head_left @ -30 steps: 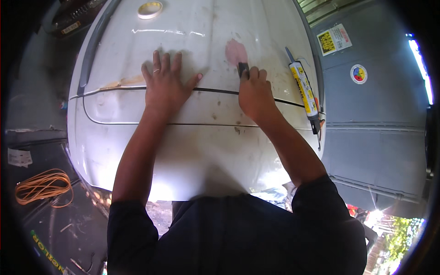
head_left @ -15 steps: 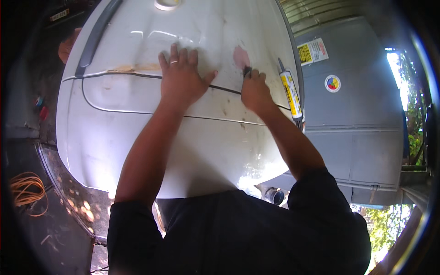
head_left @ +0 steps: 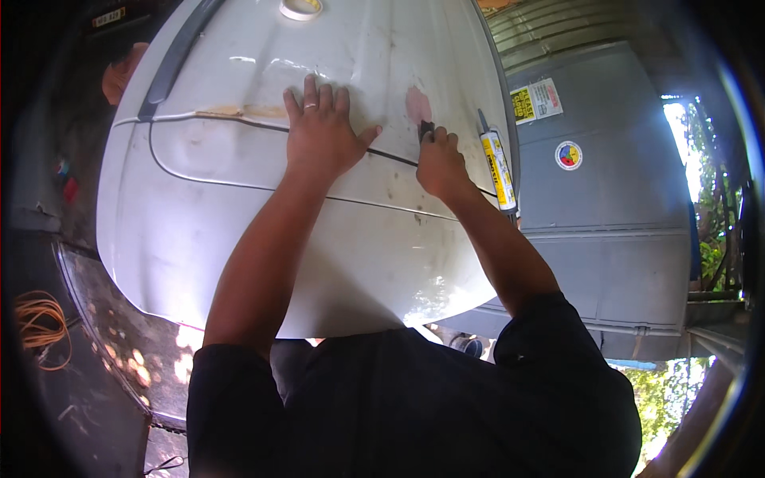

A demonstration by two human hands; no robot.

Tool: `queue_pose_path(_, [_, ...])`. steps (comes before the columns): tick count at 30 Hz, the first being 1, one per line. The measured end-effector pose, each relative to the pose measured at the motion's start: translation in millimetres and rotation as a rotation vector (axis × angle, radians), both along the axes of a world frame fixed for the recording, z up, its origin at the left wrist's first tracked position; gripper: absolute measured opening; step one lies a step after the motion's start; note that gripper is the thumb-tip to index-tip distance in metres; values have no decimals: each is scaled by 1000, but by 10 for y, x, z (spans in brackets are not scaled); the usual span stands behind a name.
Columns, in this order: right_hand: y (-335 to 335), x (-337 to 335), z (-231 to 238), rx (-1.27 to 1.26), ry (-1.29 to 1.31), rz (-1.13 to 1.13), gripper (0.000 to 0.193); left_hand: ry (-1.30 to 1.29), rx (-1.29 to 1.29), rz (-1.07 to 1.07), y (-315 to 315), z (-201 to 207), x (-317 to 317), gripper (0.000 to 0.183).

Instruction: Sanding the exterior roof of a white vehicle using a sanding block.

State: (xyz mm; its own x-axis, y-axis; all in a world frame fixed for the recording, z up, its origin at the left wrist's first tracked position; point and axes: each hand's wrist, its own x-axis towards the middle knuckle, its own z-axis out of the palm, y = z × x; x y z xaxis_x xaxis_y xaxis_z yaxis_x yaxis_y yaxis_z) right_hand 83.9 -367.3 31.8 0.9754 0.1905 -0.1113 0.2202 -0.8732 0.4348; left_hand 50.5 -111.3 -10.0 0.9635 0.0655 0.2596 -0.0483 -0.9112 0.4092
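My left hand (head_left: pixel 327 137) lies flat on the white vehicle body panel (head_left: pixel 239 167), fingers spread, with a ring on one finger. The palm is close to the dark seam that runs across the panel. To the right, my right hand (head_left: pixel 442 161) is closed around a small black tool (head_left: pixel 426 129). Most of the tool is hidden by the fingers, so its kind cannot be made out. Its end meets the lower edge of a dull pink patch (head_left: pixel 417 105) on the white paint.
A yellow and white sealant cartridge (head_left: pixel 499 170) with a dark nozzle rests at the panel's right edge. A tape roll (head_left: pixel 300 8) sits at the far end. A large grey container (head_left: pixel 598 183) stands at right; a coiled orange cord (head_left: pixel 41 328) lies at lower left.
My right hand and the black tool have shifted slightly down and left against the pink patch. The left hand stays flat on the panel. The whole view has turned a little.
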Motion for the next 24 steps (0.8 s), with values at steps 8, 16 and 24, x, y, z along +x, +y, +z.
queue_pose_path(8, [-47, 38, 10, -63, -32, 54, 38, -9, 7, 8, -64, 3, -53, 95])
queue_pose_path(16, [-84, -32, -36, -37, -48, 8, 31, 8, 19, 25, -8, 23, -19, 96])
queue_pose_path(24, [-54, -532, 274, 532, 57, 379, 43, 77, 48, 4, -50, 157, 15, 95])
